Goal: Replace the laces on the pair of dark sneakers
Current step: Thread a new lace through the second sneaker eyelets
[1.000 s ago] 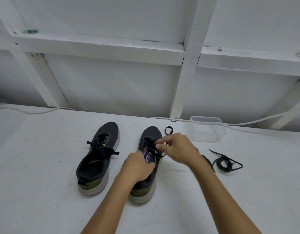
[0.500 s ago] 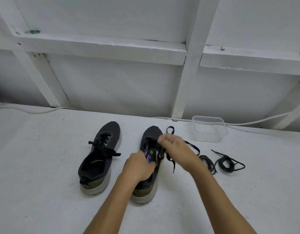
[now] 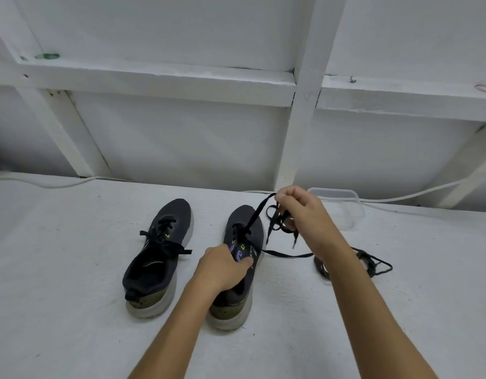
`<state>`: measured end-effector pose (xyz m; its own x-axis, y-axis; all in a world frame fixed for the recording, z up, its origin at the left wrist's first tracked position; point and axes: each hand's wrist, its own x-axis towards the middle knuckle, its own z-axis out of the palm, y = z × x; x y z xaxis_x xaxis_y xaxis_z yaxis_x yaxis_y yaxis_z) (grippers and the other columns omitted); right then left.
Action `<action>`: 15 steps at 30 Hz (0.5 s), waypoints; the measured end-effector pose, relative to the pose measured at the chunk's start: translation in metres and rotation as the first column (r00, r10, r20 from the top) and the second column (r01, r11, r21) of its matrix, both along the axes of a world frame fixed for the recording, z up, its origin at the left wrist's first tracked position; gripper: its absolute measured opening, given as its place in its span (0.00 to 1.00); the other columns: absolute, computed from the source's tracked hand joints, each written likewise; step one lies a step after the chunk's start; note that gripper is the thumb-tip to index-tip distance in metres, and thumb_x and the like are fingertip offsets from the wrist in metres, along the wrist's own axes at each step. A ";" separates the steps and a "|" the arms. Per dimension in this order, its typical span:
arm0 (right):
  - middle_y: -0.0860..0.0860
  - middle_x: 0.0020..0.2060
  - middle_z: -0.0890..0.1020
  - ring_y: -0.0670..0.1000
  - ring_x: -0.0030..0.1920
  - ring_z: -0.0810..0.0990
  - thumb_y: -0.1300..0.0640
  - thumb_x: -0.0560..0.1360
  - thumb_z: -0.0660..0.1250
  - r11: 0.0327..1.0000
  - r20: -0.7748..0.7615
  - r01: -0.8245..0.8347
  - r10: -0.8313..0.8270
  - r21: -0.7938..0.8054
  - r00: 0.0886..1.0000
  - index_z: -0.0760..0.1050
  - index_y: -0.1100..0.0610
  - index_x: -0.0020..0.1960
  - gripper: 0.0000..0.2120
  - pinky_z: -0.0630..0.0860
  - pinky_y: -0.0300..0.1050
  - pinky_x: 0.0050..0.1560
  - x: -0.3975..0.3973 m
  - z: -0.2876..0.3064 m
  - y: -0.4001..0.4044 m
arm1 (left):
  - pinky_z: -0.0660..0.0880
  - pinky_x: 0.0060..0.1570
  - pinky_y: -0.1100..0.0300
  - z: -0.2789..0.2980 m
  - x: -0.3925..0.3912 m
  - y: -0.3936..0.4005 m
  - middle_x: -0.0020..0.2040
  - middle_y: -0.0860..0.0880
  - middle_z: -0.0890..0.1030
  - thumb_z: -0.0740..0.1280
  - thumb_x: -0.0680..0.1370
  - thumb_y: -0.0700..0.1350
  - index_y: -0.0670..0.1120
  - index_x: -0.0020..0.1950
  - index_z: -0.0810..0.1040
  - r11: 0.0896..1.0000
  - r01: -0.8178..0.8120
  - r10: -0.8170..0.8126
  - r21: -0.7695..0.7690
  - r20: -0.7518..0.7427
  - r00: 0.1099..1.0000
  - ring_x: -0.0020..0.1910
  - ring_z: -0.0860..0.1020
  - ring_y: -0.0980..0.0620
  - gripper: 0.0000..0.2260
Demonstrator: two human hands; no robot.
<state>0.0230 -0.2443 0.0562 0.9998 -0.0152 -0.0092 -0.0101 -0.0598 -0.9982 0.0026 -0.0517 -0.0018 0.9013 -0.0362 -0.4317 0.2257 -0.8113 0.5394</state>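
White floor point(image 3: 72, 310); both sneakers point(image 3: 159, 255) lengthwise, toes toward wall point(image 3: 181, 138).

No legible text, seemingly

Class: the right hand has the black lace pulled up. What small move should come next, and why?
Probably keep drawing the black lace up and away: the right hand pinches it taut while it remains threaded in the right-side dark sneaker, which the left hand steadies.
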 end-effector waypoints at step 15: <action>0.44 0.56 0.84 0.50 0.58 0.80 0.49 0.79 0.68 0.575 0.054 0.034 0.018 -0.818 0.998 0.78 0.48 0.64 0.14 0.77 0.50 0.59 0.002 -0.033 0.013 | 0.71 0.42 0.55 -0.002 0.039 0.020 0.48 0.47 0.77 0.70 0.77 0.43 0.43 0.55 0.71 0.952 -0.294 0.306 -0.087 0.309 0.900 0.46 0.77 0.45 0.12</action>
<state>0.0251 -0.2313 0.0230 0.9981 0.0019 0.0611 0.0337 -0.8511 -0.5239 0.0420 -0.0313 -0.0038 0.9607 0.2468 -0.1267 0.2682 -0.7096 0.6515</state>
